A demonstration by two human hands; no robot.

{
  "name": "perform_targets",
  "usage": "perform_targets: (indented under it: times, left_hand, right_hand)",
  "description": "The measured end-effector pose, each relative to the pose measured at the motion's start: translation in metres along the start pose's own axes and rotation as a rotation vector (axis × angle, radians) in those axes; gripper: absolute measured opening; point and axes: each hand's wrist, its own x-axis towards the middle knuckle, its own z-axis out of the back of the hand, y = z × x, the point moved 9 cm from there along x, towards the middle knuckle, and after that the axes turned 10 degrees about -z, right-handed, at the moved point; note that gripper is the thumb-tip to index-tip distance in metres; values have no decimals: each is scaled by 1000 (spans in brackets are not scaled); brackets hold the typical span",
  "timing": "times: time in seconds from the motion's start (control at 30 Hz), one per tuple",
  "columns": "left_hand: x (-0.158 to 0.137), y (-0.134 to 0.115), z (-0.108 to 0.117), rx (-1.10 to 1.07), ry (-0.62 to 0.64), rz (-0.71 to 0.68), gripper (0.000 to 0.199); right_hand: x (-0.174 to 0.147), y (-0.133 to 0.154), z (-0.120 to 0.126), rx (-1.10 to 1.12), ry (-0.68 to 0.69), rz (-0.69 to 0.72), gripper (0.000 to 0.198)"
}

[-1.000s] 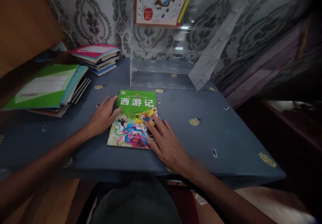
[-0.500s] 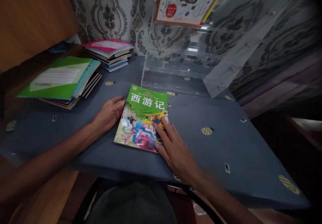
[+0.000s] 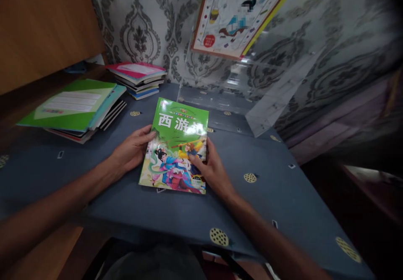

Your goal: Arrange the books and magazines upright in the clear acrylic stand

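Book (image 3: pixel 176 145) is off the table (image 3: pixel 283 187) now, far edge tipped up. Left hand (image 3: pixel 132 150) and right hand (image 3: pixel 210 168) each grip a side edge, so it's between them.

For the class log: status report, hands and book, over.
Left hand and right hand both gripping green storybook. Book tilted up off table. Nothing blocking.

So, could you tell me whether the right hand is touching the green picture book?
Touching. The head view shows the right hand gripping the green picture book at its right edge, thumb lying on the cover.
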Motion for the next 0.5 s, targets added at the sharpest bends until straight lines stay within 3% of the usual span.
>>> perform_targets:
  times: [0.1, 0.2, 0.33, 0.5]
  left_hand:
    - [6, -7, -5, -21, -7, -63, 29]
    - [13, -14, -9, -32, -28, -118, 27]
    - [26, -19, -11, -45, -64, -162, 23]
    - [44, -32, -14, -57, -107, -282, 23]
  right_hand:
    - [21, -13, -9, 449, 71, -234, 56]
    - [28, -15, -16, 684, 115, -339, 51]
    - [27, -9, -12, 771, 103, -327, 52]
    - [33, 11, -4, 716, 96, -215, 46]
